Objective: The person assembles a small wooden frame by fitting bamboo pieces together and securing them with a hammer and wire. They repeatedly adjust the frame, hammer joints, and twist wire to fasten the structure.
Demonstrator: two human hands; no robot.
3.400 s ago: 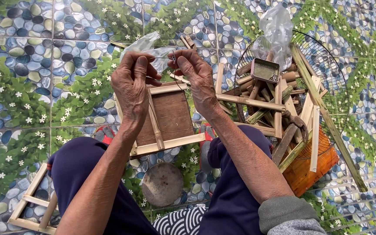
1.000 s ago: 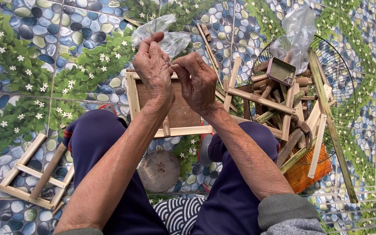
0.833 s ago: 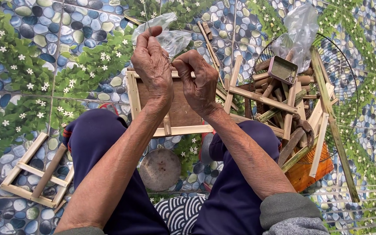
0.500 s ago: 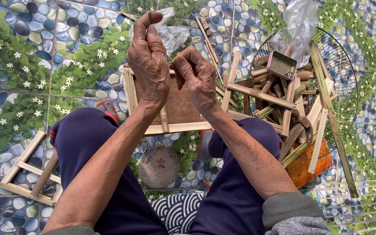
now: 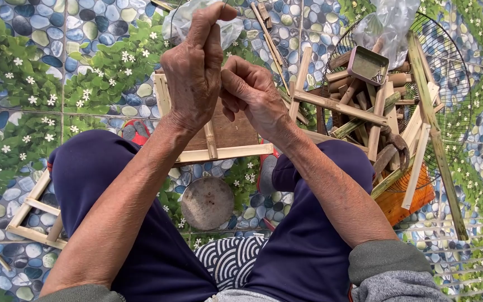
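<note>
1. Head view: your left hand [image 5: 194,72] is raised at 12 o'clock, its thumb and forefinger pinched together at the top; what they pinch is too small to tell.
2. Your right hand [image 5: 252,98] sits just beside it at 1 o'clock, touching it, fingers curled in toward the left palm; you cannot tell what it grips.
3. Below both hands, a bamboo frame [image 5: 222,151] with a brown panel rests across your knees, near the centre.
4. At 2 o'clock, a wire basket [image 5: 448,72] holds bamboo sticks [image 5: 345,109], a small metal tin [image 5: 367,64] and a clear plastic bag [image 5: 389,22].
5. A second bamboo frame [image 5: 32,215] lies on the pebble-patterned mat [image 5: 40,33] at 8 o'clock.
6. A round grey disc [image 5: 208,202] lies between your legs at 6 o'clock.
</note>
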